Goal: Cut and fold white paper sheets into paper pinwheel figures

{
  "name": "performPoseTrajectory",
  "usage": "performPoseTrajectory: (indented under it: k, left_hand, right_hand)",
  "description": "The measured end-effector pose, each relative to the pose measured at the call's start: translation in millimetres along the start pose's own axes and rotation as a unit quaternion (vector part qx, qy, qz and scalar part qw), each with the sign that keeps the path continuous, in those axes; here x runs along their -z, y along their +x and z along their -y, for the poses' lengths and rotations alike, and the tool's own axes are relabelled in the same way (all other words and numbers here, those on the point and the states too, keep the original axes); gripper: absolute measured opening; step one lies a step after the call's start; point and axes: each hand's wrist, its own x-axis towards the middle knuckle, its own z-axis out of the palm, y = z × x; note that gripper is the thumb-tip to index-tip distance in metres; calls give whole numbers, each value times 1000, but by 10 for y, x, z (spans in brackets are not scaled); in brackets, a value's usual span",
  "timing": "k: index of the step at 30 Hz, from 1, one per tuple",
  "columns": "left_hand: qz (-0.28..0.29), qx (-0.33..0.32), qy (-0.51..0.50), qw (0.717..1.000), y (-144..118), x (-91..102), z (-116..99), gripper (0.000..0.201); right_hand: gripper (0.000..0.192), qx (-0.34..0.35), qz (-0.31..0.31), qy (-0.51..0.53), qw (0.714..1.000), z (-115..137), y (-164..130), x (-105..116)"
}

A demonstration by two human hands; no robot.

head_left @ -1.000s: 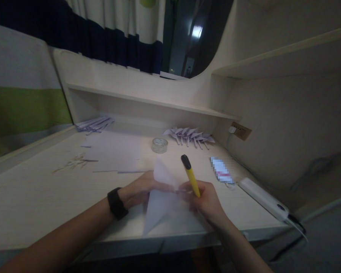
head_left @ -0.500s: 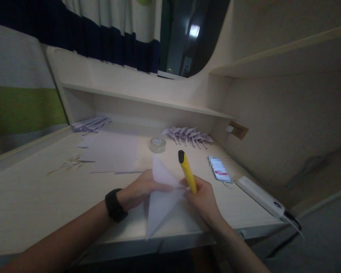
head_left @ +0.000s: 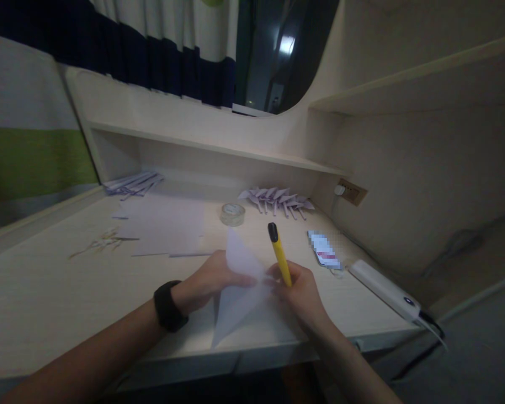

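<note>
pale desk (head_left: 46,303), tape roll (head_left: 232,220) behind held paper (head_left: 238,306), phone (head_left: 326,251)

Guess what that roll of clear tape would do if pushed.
The roll of clear tape lies flat on the desk, so it would probably slide rather than roll. Its low, broad shape should make tipping unlikely.

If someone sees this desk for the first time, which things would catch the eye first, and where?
Probably the bright yellow, pen-shaped tool with a black end, slanting up from the right hand, near the folded white paper that the left hand holds. Next, the lit rectangular phone lying on the desk to the right, and the row of pale folded-paper pinwheels at the back.
</note>
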Motion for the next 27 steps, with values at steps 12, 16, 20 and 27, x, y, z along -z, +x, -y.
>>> performPoseTrajectory:
  k: [12, 16, 20, 27]
  left_hand:
    - [11, 24, 3, 1000, 9, 23, 26, 34]
    - [15, 30, -13, 999, 5, 60, 55, 35]
    - [27, 32, -30, 999, 8, 61, 78, 34]
    - [27, 26, -38, 999, 15, 38, 98, 36]
  right_hand:
    - [15, 21, 40, -38, 998, 60, -8, 50]
    - [19, 46, 25, -108, 993, 77, -42, 102]
    - [15, 58, 25, -145, 987, 84, -69, 101]
    - [10, 58, 12, -154, 986, 40, -50, 59]
